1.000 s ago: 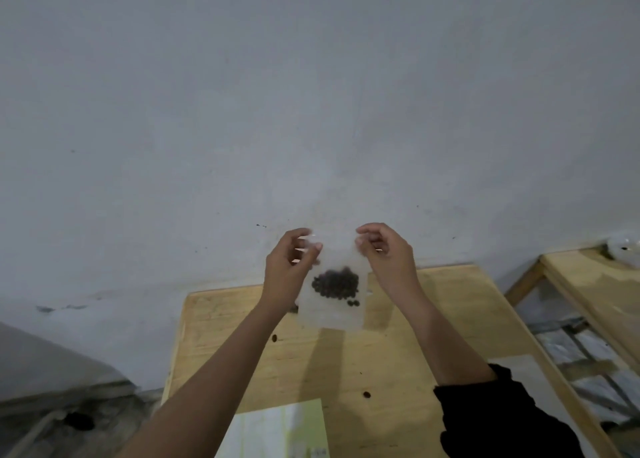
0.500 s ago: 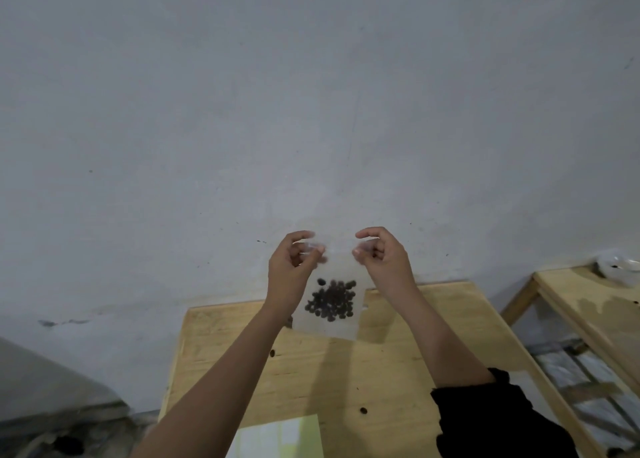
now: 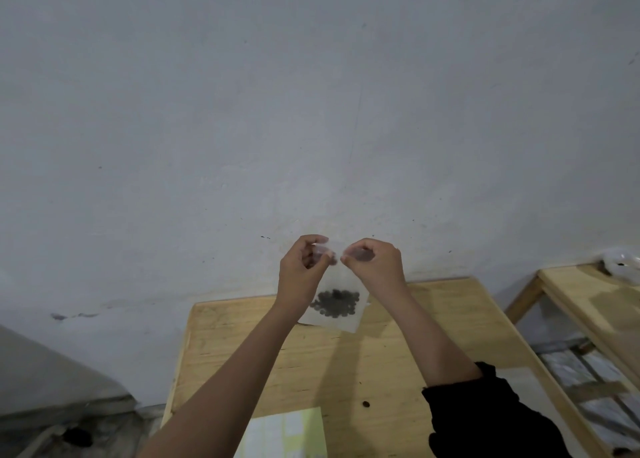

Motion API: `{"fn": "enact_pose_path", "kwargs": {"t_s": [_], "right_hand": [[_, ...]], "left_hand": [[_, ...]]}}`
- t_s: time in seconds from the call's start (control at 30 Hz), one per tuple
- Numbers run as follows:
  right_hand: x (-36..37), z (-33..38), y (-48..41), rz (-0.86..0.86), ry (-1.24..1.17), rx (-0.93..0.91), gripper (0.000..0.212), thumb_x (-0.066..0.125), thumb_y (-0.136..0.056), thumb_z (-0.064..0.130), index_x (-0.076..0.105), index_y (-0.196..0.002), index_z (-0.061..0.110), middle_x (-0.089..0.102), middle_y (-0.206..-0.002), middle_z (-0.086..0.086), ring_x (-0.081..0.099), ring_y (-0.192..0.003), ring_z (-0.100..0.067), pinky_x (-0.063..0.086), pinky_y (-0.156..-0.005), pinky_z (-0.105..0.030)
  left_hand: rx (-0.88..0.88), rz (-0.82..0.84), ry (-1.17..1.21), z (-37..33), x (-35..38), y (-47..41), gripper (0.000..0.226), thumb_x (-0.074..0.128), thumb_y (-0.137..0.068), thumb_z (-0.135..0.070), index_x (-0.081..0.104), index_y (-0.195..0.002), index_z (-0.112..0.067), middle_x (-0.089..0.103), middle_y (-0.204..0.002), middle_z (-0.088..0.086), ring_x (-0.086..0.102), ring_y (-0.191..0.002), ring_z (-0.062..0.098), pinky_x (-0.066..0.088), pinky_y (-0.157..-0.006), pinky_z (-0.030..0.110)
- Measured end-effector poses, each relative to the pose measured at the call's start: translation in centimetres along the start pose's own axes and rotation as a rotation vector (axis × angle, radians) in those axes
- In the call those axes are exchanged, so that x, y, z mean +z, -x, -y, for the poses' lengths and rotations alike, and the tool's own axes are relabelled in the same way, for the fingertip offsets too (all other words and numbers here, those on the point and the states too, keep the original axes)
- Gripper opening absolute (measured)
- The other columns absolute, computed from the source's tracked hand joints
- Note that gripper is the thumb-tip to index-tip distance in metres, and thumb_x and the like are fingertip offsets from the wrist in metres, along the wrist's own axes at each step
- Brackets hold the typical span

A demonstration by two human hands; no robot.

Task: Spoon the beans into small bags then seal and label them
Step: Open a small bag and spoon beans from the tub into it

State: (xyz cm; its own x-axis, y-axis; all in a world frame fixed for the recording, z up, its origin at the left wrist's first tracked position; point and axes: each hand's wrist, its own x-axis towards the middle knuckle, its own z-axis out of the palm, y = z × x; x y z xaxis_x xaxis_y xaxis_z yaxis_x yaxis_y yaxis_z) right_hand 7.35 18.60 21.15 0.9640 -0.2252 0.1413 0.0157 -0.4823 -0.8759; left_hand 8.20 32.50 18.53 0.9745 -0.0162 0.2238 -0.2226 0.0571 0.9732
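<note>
Beans are sitting in a dark clump near the bottom of the small clear bag, which is hanging in the air above the far end of the wooden table. Left hand and right hand are both pinching its top edge, fingers curled in, the two hands nearly touching. One stray bean is lying on the tabletop. A pale yellow-green sheet is lying at the near edge, its print too blurry to read.
</note>
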Motion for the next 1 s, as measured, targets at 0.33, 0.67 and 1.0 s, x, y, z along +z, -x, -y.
{"fn": "enact_pose_path", "kwargs": {"t_s": [0.33, 0.67, 1.0], "right_hand": [[0.1, -0.3, -0.2, 0.021, -0.050, 0.015, 0.014, 0.079, -0.072, 0.027, 0.071, -0.075, 0.017, 0.070, -0.081, 0.008, 0.062, -0.085, -0.004, 0.048, -0.075, -0.018], [-0.7, -1.3, -0.5, 0.103, -0.227, 0.065, 0.015, 0.074, -0.075, 0.001, 0.070, -0.081, 0.015, 0.069, -0.082, 0.004, 0.063, -0.078, -0.006, 0.049, -0.063, -0.009], [-0.8, -1.9, -0.6, 0.128, -0.324, 0.054, 0.025, 0.074, -0.077, 0.006, 0.067, -0.089, 0.027, 0.070, -0.094, 0.001, 0.066, -0.090, -0.013, 0.055, -0.082, -0.024]], "left_hand": [[0.000, 0.044, -0.022, 0.4, -0.4, 0.3, 0.019, 0.054, -0.091, -0.003, 0.061, -0.104, -0.015, 0.073, -0.087, 0.009, 0.069, -0.086, 0.021, 0.054, -0.083, 0.034], [-0.033, 0.041, 0.028, 0.6, -1.2, -0.1, 0.020, 0.056, -0.090, 0.000, 0.061, -0.105, -0.011, 0.073, -0.086, 0.009, 0.070, -0.085, 0.022, 0.055, -0.082, 0.035], [-0.022, 0.138, -0.020, 0.9, -0.5, -0.6, 0.018, 0.055, -0.092, -0.004, 0.061, -0.105, -0.015, 0.073, -0.090, 0.004, 0.070, -0.087, 0.016, 0.054, -0.080, 0.026]]}}
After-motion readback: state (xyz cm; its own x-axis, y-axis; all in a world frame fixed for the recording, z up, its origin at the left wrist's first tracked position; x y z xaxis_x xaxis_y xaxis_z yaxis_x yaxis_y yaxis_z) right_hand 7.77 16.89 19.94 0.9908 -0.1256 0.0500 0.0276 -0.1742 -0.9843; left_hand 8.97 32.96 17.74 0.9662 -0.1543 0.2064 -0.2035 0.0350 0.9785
